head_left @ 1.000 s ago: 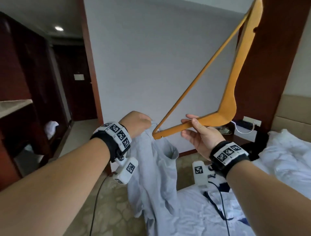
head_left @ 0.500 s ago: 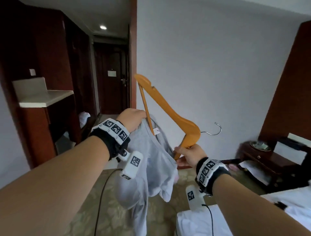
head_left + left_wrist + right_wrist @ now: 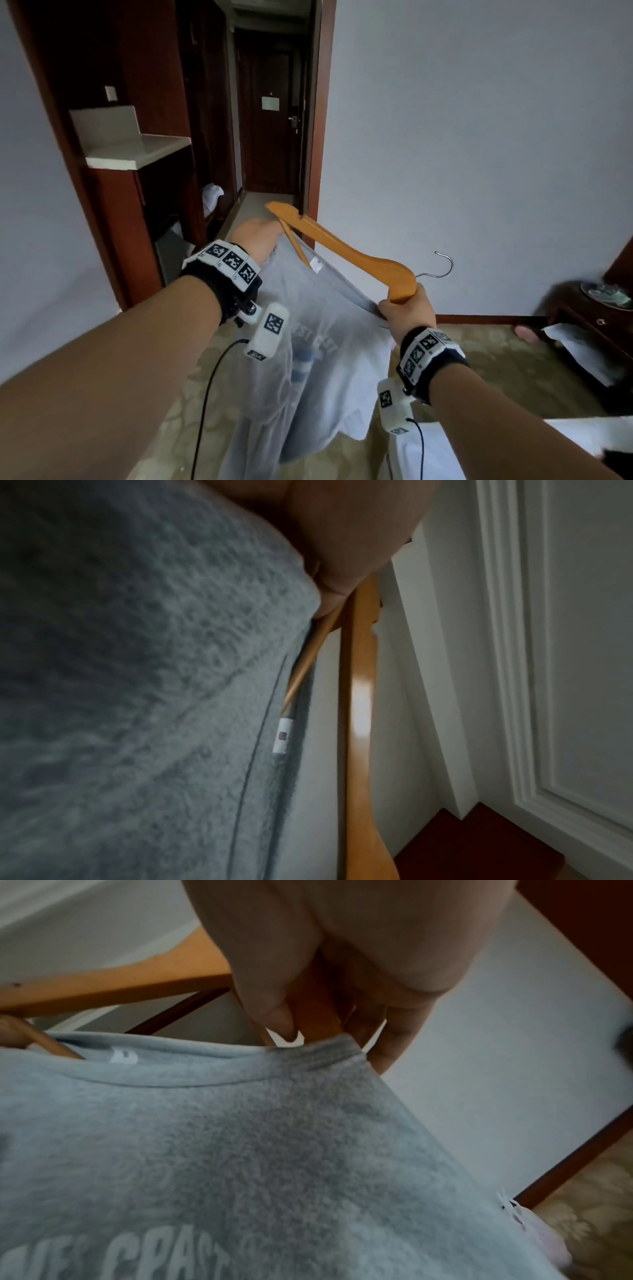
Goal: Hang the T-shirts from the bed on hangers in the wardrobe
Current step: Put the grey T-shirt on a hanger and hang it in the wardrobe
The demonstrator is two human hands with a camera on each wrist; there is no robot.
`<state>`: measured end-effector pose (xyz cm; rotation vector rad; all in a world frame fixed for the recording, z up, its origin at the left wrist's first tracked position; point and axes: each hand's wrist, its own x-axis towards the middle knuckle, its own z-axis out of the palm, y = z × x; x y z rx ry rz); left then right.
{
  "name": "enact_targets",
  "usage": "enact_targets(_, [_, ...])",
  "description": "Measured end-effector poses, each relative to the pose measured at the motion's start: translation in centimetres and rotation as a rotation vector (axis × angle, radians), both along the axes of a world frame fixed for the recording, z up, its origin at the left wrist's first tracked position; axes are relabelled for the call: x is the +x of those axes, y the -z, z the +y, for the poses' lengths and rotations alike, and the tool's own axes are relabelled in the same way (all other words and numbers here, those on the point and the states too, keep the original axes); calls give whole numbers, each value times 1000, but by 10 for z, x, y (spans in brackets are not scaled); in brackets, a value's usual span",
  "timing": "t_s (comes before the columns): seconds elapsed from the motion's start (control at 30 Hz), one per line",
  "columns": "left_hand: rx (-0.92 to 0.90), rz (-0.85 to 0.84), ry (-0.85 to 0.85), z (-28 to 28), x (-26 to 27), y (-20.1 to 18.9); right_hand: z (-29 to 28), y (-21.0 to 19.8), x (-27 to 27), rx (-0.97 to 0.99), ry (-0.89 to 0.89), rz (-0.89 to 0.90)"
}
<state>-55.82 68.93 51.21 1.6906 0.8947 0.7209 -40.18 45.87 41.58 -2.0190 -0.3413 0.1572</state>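
In front of the person, in the head view, a grey T-shirt (image 3: 308,359) hangs in the air between both hands, above the patterned carpet (image 3: 496,370). The left hand (image 3: 257,240) grips the collar's far end together with one tip of a wooden hanger (image 3: 342,250); the right hand (image 3: 407,308) grips the hanger's middle, just under its metal hook (image 3: 442,267), and the collar's near end. A dark wooden cabinet (image 3: 116,212) stands to the left, a bedside stand (image 3: 589,315) to the right.

In the left wrist view, the fingers (image 3: 342,547) are curled round grey fabric and the hanger's thin bar (image 3: 301,669).

In the right wrist view, the fingers (image 3: 270,988) pinch the hanger's wood (image 3: 315,1010) just above the ribbed collar (image 3: 308,1056); white lettering (image 3: 164,1259) shows lower on the shirt.
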Motion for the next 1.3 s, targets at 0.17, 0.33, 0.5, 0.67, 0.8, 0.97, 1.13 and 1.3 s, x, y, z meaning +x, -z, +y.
enact_targets(0.17, [140,270,-165,66,43,19,52,6,62,-54,-58,-32])
enact_targets(0.33, [181,398,-236,128,84,22,110,-1,143,-130,-154,-57])
enact_targets(0.5, [182,502,-363,177,99,33,183,-10,194,-241,-276,-126])
enact_targets(0.67, [306,676,-282,220,102,26,257,-10,220,-309,-345,-111])
enact_targets(0.8, [396,849,-204,262,96,33,321,-10,233,-344,-386,-158])
enact_targets(0.97, [370,917,-208,347,99,37,419,-18,237,-331,-471,-258])
enact_targets(1.13, [-9,486,-399,484,99,46,533,-42,248,-352,-552,-318])
enact_targets(1.3, [267,719,-316,588,128,24,640,-54,271,-371,-539,-330])
